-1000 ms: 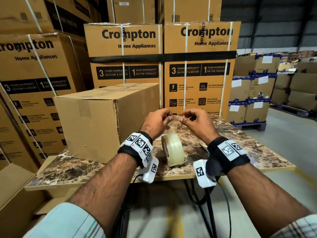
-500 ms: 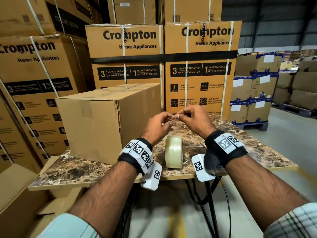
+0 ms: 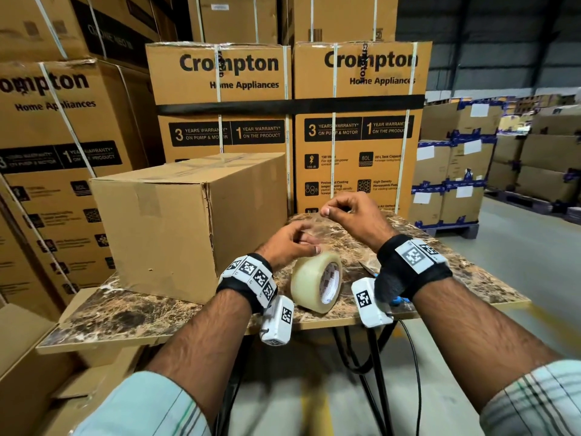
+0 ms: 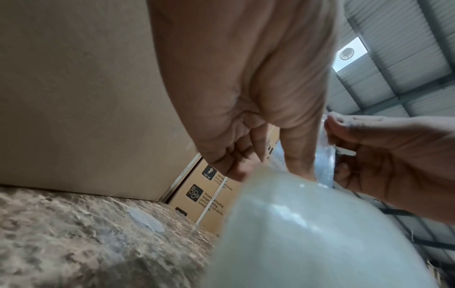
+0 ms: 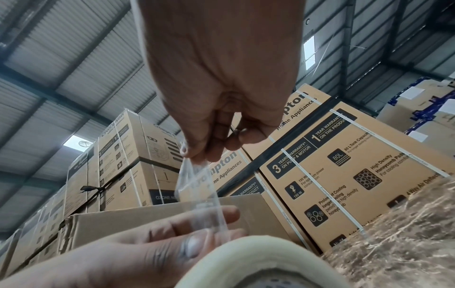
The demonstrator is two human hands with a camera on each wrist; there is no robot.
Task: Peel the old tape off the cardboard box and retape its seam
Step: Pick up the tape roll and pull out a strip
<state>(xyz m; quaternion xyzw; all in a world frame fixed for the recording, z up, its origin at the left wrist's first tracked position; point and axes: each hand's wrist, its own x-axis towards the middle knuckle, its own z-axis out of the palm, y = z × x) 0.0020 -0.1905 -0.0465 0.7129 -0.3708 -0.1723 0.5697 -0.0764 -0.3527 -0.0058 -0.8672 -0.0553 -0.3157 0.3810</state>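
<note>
On the worktop, marble-patterned: one plain cardboard box at the left, flaps shut, contents not visible.
Old tape: a clear strip along the box's top seam, running down its near face.
Tape roll: clear, standing on edge just right of the box; core label printed, wording too small to read.
Left hand: rests on top of the roll, fingers loosely extended, thumb against the roll.
Right hand: raised above the roll, thumb and fingers pinching the free tape end.
Scissors: partly hidden behind the right wrist.
Stacked cartons behind: "Crompton Home Appliances", "3 Years Warranty on Pump & Motor", "1 Year Warranty on the Product", "80L"; white straps.
Blue-taped cartons: on a pallet, far right.
Right wrist view only: the drawn film stretched from the fingers down to the roll.
Left wrist view only: a pale scrap lying on the worktop.
</note>
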